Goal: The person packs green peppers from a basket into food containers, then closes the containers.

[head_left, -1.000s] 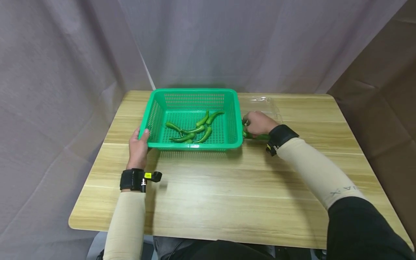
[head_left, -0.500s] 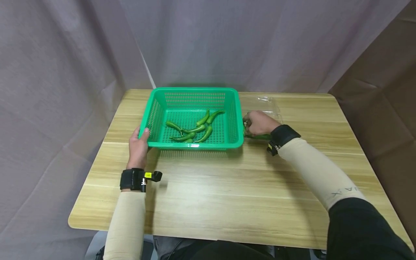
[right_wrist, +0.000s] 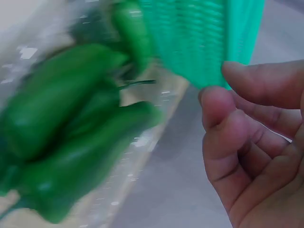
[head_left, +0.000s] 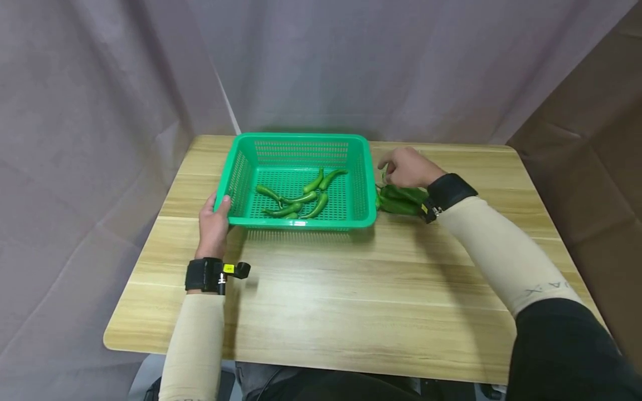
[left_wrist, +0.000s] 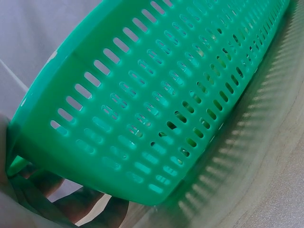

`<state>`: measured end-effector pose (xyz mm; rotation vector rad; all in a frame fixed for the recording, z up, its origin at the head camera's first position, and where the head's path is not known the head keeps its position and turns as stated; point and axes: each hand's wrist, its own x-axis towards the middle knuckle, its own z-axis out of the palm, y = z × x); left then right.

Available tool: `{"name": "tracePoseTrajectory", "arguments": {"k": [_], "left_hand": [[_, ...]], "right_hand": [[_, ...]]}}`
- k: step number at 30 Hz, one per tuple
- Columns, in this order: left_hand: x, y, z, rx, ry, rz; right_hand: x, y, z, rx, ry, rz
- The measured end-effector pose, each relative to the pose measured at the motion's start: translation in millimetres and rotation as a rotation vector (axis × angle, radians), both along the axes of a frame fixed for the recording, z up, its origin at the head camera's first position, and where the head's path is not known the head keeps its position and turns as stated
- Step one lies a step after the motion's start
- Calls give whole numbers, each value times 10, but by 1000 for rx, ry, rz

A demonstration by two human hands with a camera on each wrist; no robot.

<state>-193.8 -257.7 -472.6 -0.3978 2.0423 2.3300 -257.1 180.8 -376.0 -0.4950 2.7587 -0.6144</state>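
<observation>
My left hand (head_left: 213, 228) grips the near left corner of a green plastic basket (head_left: 301, 137), thumb over the rim and fingers below it. Several slim green chili peppers (head_left: 317, 206) lie on the basket's floor. Right of the basket, larger green peppers (head_left: 398, 206) lie in a clear plastic container (right_wrist: 142, 142), partly hidden by my right wrist. My right hand (head_left: 410, 167) hovers above them, beside the basket's right wall. In the right wrist view its fingers are loosely bent, with nothing visible between thumb and fingertips. A smaller green pepper (right_wrist: 133, 33) lies near the basket wall.
Everything stands on a light wooden table (head_left: 326, 301) with rounded corners. Grey curtains (head_left: 311, 67) hang right behind its far edge, and a brown cloth (head_left: 592, 128) hangs at the right.
My right hand has lifted off the peppers in the container and moved back and slightly right, uncovering them. My left hand and the basket have stayed in place.
</observation>
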Motion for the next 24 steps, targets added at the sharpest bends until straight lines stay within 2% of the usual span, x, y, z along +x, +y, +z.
{"name": "tracePoseTrajectory", "arguments": {"k": [6,9,12,15,19,24], "left_hand": [[7,0,5,-3,-3,11],[14,6,22,-2,-2,12],[25,41,29,0,0,16],[27,100,26,-3,0,11],[31,190,22,-12,3,-2],[34,288,45,-8,12,-4]], "right_hand": [[-87,-280,197,54,102,65],[-115,-501,254,113,97,116],[-148,-730,275,191,42,193],[-161,-913,262,271,-27,248],[-178,-1057,174,344,-88,265],[-197,-1148,21,415,-102,310]]}}
